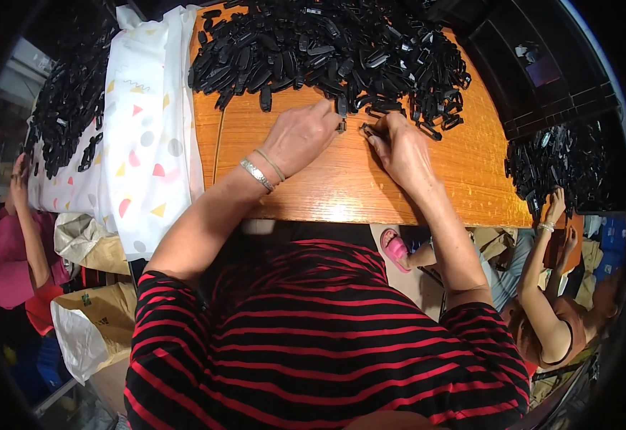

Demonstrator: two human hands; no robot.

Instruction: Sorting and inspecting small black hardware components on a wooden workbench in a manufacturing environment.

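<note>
The left hand (302, 137) reaches in over the table (295, 197), its fingers curled in, with a small black piece (341, 125) at the fingertips. Opposite it the right hand (405, 152) has thumb and forefinger closed on a second black piece (367, 130), the other fingers bent behind. The two pieces face each other across a narrow gap, apart; such a light fingertip hold seems chosen because parts this small leave little to grip and the tips allow fine turning. How far the left fingers wrap round is hard to tell, since the back of the hand hides them.

Just beyond both hands spreads a loose heap (327, 61) of similar black pieces, its near edge probably set there so that parts lie within easy reach. A patterned white cloth (148, 115) drapes down along the table's left side. At the far right, a co-worker's hand (556, 206) touches another black heap (564, 161).
</note>
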